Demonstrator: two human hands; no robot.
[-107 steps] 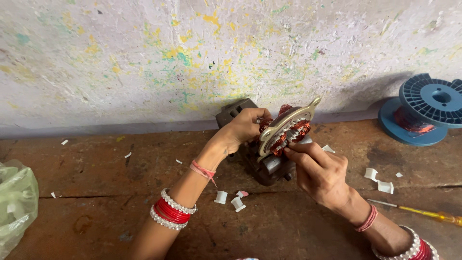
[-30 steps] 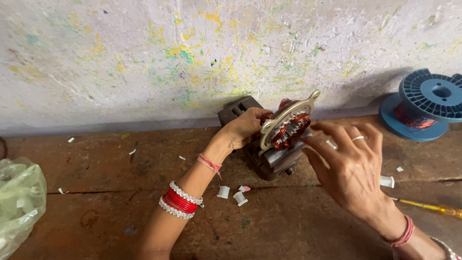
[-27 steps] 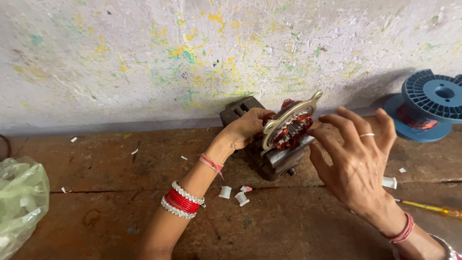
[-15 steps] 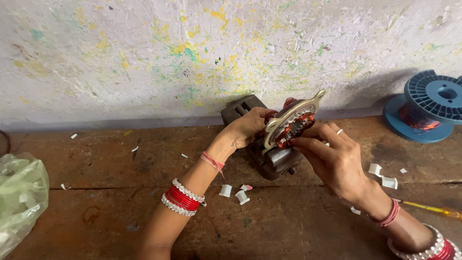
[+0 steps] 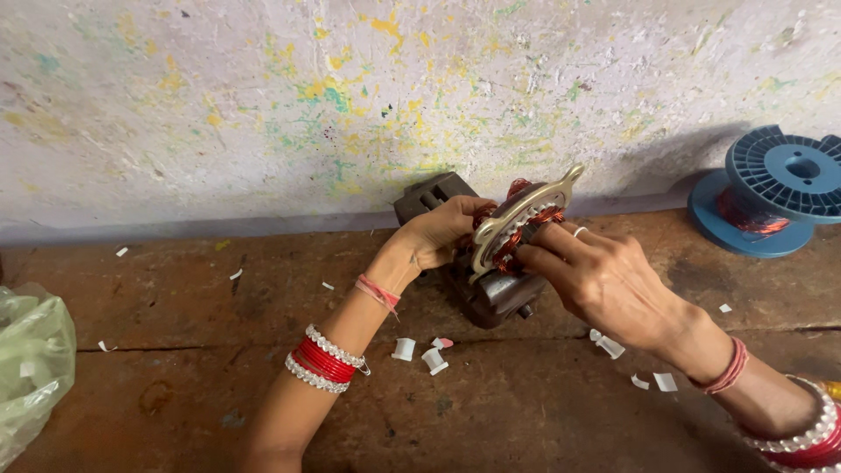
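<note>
Behind everything stands a pale plaster wall [image 5: 263, 105] with yellow and green paint splashes, and below it runs the worn brown wooden surface [image 5: 175, 298] where I work. Near the middle of this surface, close to the wall, sits a dark metal block [image 5: 495, 293], and on it I keep the round motor stator with copper-red windings and a pale metal ring plate [image 5: 517, 223]. It stands tilted on its edge, the open face turned toward me, I think so that I can see the winding and reach into it from the front.

My left hand [image 5: 434, 236] comes in from below with the forearm stretched long, the wrist a little bent, and its fingers close on the far left side of the stator to hold it steady. My right hand [image 5: 604, 280] comes from the lower right, palm turned down, and its fingers [image 5: 539, 254] are pressed together against the copper winding at the front; if they pinch a wire or something small, I cannot tell, because the tips are hidden.

Small white paper pieces [image 5: 420, 350] lie scattered just in front of the block. A blue plastic spool with copper wire [image 5: 771, 188] rests against the wall at the far right, well apart, and a crumpled green plastic bag [image 5: 31, 368] lies at the left edge.
</note>
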